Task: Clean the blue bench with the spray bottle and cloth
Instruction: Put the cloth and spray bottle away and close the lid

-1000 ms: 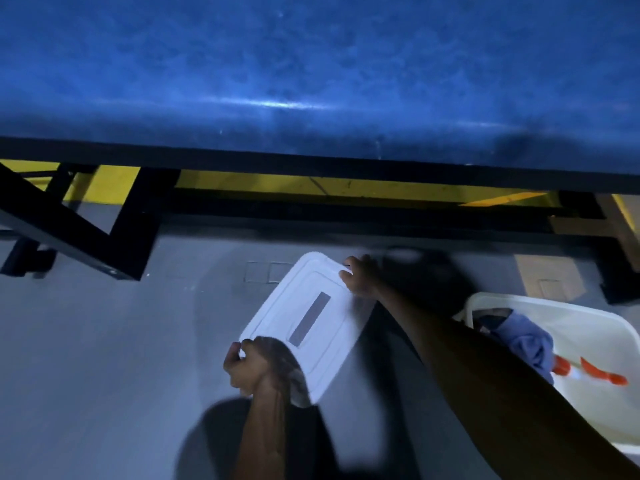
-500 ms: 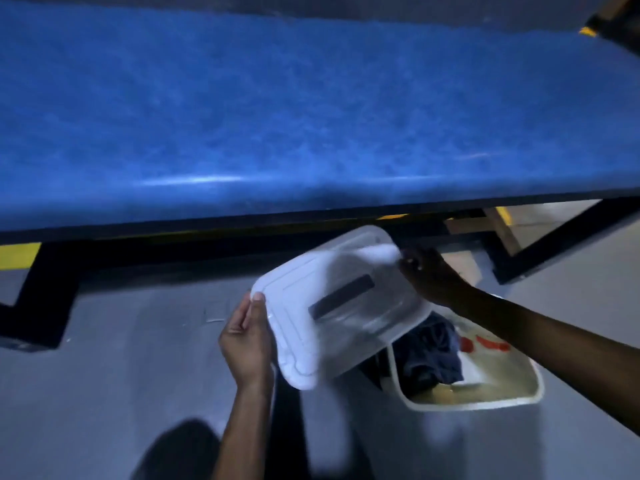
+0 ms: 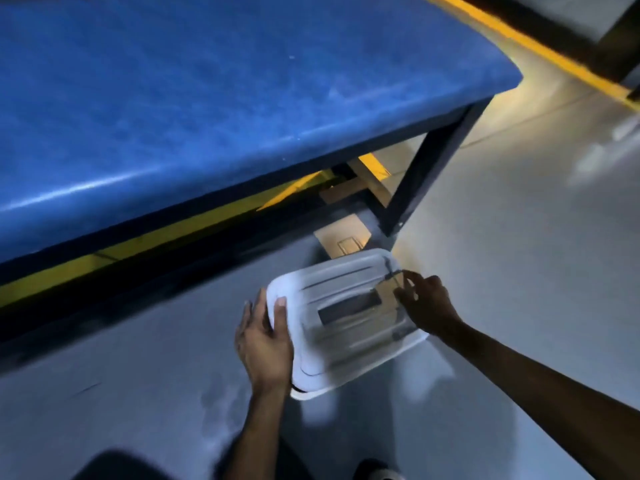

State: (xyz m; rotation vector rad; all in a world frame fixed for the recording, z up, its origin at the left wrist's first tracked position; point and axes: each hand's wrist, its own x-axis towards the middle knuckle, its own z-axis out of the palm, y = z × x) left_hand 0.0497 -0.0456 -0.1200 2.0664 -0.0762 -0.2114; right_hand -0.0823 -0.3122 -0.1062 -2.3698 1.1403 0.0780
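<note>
Head view, near edge: two bare forearms are seen reaching down over a grey floor (image 3: 519, 254), with a dark shoe tip just visible at the bottom. A white lid (image 3: 346, 320) is held between both hands, apparently over a white bin whose rim (image 3: 304, 394) is glimpsed under the lid's near corner. The left hand (image 3: 265, 344) is wrapped round the lid's left edge, thumb on top, fingers underneath. The right hand (image 3: 424, 303) is set at the lid's right edge with fingers curled on it; motion blur makes the exact pinch hard to read. Neither spray bottle nor cloth is visible; whether they lie under the lid cannot be told. Farther back, the blue bench (image 3: 207, 98) is seen on its black frame (image 3: 429, 168), its padded top bare, with yellow floor marking (image 3: 519, 36) beyond. Cleaning is judged not yet begun. Risk noted: the lid is gripped only at its edges and looks to be moving, so it could slip or be tipped. In such dim light, a misjudged placement could knock the bin.
</note>
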